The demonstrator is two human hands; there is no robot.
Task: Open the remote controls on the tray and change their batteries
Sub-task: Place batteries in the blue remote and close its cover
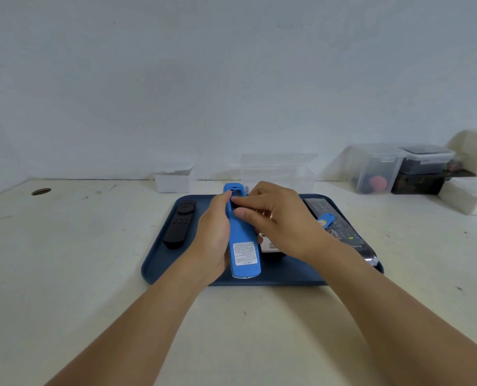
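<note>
My left hand (213, 235) grips a blue remote (243, 246) held back side up over the dark blue tray (159, 263), a white label near its lower end. Its battery compartment at the far end is uncovered. The fingers of my right hand (276, 218) reach into that compartment; whether they pinch a battery is hidden. The blue battery cover (326, 219) lies on a long black remote (340, 229) at the tray's right side. A short black remote (180, 222) lies at the tray's left. A white-labelled object (268, 245) shows partly under my right hand.
At the back of the pale table stand a small white box (172, 179), a clear plastic box (277, 171) behind the tray, and lidded clear containers (376, 169) with dark items at the right. White foam blocks (468, 196) sit far right. A round hole (41, 191) marks the table's left.
</note>
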